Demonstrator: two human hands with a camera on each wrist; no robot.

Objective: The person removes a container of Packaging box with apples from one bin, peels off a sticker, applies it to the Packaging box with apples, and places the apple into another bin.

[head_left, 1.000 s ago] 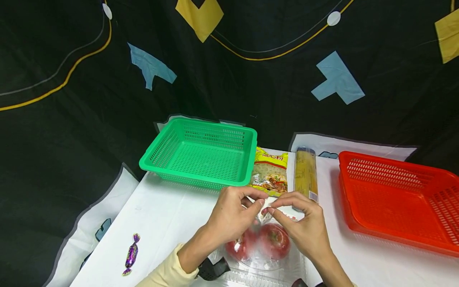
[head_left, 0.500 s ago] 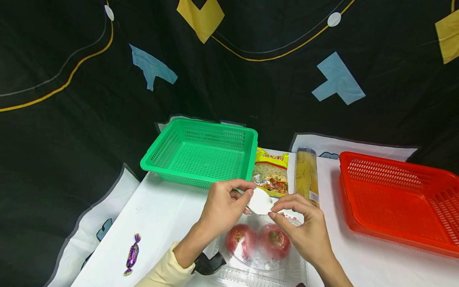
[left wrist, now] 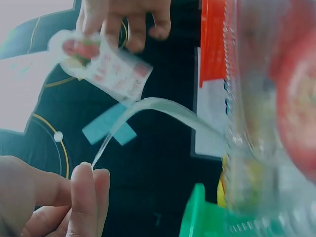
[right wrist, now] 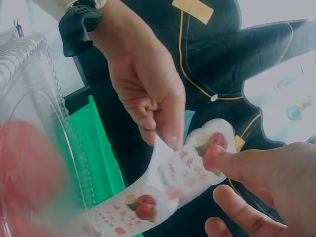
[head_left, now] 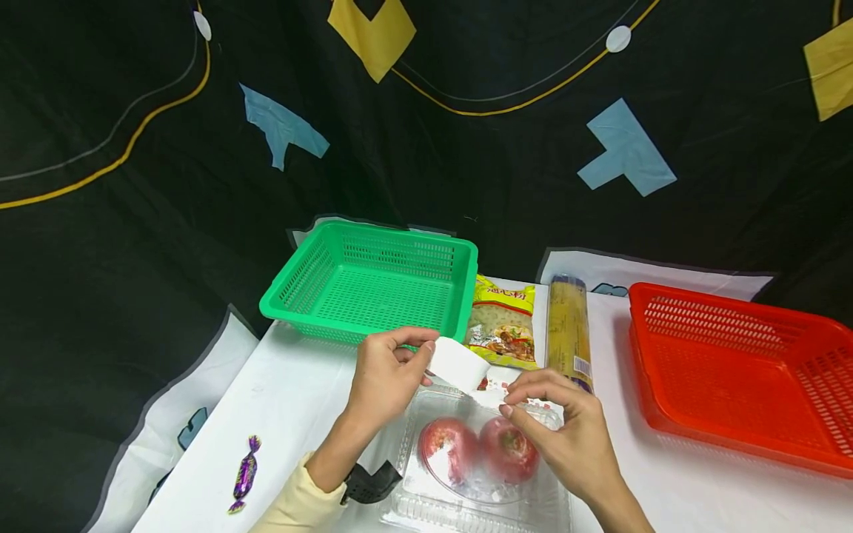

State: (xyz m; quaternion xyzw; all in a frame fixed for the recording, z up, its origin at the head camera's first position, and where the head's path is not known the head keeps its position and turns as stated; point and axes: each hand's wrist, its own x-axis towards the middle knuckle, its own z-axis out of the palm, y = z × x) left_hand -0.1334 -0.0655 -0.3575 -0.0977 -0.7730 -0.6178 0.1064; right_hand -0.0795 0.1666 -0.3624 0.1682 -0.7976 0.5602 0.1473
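My left hand [head_left: 386,374] pinches the corner of a white paper strip [head_left: 456,363] above the back edge of a clear plastic box [head_left: 426,503]. My right hand [head_left: 563,426] pinches the rounded end of a fruit-printed label [right wrist: 143,210] between thumb and finger. Red fruit and small red print show on the label's face in the right wrist view. In that view the printed band runs down to the box's side; whether it sticks there I cannot tell. Two red apples [head_left: 509,448] lie inside the shut box.
A green basket [head_left: 269,303] stands at the back left and a red basket [head_left: 640,355] on the right. Between them lie a yellow food packet [head_left: 503,318] and a yellow cylindrical pack [head_left: 569,326]. A purple wrapped candy [head_left: 244,475] lies on the white table at left.
My left hand has moved left and slightly up, away from my right hand. The white strip now spreads wide between them, where only a small piece showed before. My right hand has barely moved.
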